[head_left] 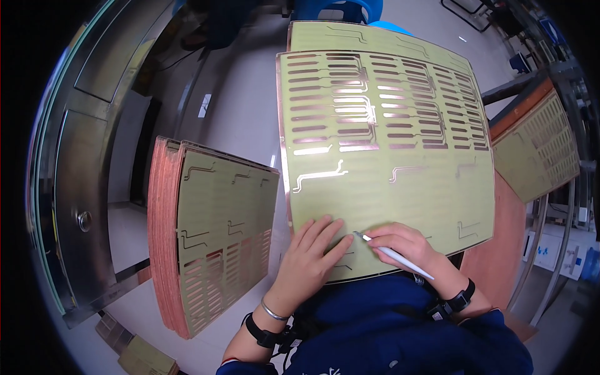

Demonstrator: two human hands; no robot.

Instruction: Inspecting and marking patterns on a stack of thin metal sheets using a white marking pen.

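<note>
Two hands low in the middle, both on one big sheet point(387, 156). Sheet yellow-green, with shiny copper lines and rows of short bars, lying flat in front of the body, near edge close to the blue clothes. Left hand point(310, 253) flat on the sheet's near edge, fingers point(325, 230) straight and close together, palm down, pressing. Silver bangle point(274, 310) and black band point(261, 334) on that wrist. Right hand point(405, 244) just beside it, fingers curled and pinching a thin white tool point(394, 255). Tool tip touching the sheet, right next to the left fingertips. Black band point(459, 301) on the right wrist too.

More of the same sheets under the big one, one edge peeking out at the far side point(350, 34). Reddish-brown tabletop point(503, 244) showing at the right of the sheet.

Thick stack point(212, 234) of like sheets at the left, well apart from the hands, copper-coloured edges showing on its left side. Another sheet point(540, 147) far right, tilted, on a metal frame. Steel cabinet point(81, 187) with a round knob at the far left. Pale floor point(240, 106) between stack and big sheet. Blue stool point(337, 9) at the top. One small green piece point(147, 359) low at the left.
</note>
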